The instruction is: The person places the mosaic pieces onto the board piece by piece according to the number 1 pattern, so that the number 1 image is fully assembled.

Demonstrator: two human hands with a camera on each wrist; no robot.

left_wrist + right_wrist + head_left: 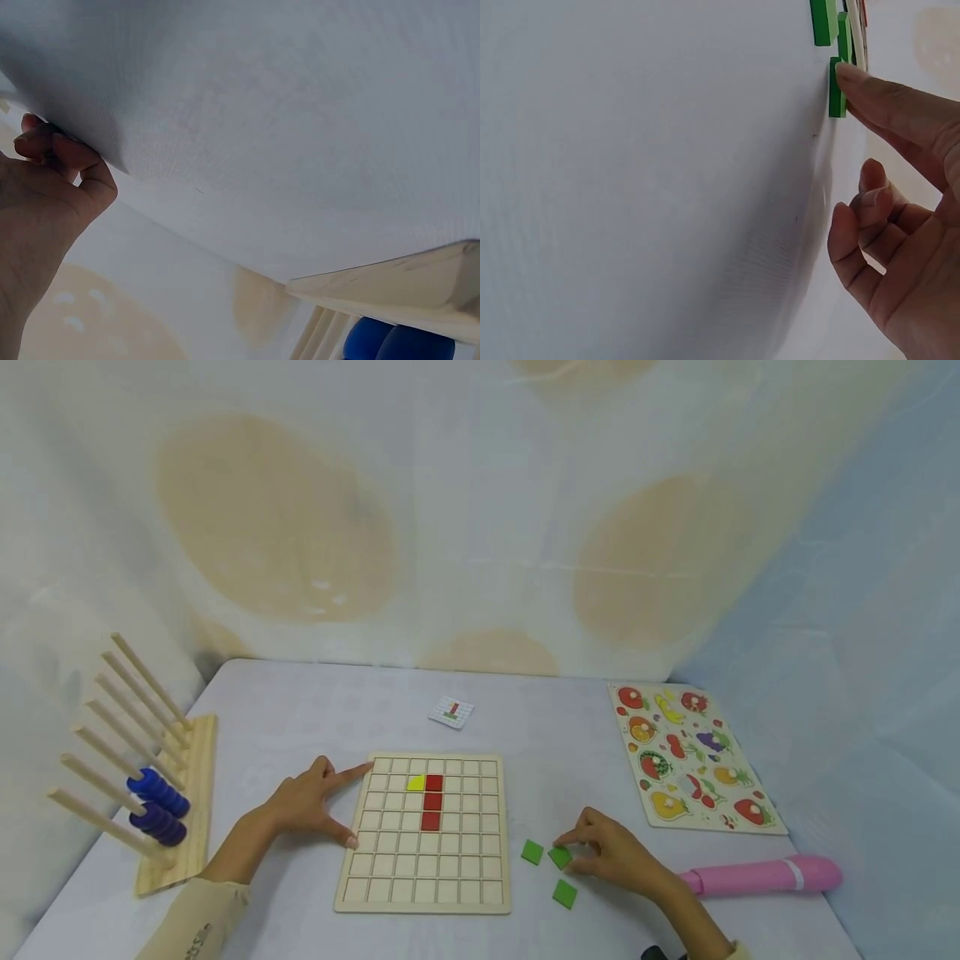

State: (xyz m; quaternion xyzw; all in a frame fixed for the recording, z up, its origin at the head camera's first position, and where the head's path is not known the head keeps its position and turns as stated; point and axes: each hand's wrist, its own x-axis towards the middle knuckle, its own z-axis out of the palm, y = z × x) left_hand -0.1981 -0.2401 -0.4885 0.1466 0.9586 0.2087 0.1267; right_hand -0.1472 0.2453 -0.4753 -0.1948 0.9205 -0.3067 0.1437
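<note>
A square wooden grid board (pixel 468 843) lies flat on the table, with one yellow tile (pixel 416 783) beside a column of red tiles (pixel 431 820) in its upper middle. My left hand (pixel 303 800) rests at the board's left edge, thumb and index finger spread apart, their tips at its rim. To the board's right, my right hand (pixel 615 853) pinches a green square tile (pixel 559 858) between thumb and index finger. Two more green tiles, one to the left (pixel 532 852) and one nearer (pixel 565 894), lie close by. In the right wrist view the held tile (pixel 835 90) stands out below the others.
A small pattern card (pixel 452 712) lies behind the board. Far left stands a wooden peg rack (pixel 202 760) with blue rings (pixel 157 789). At the right are a fruit puzzle board (pixel 708 760) and a pink cylindrical object (pixel 757 876). Curtains hang behind the table.
</note>
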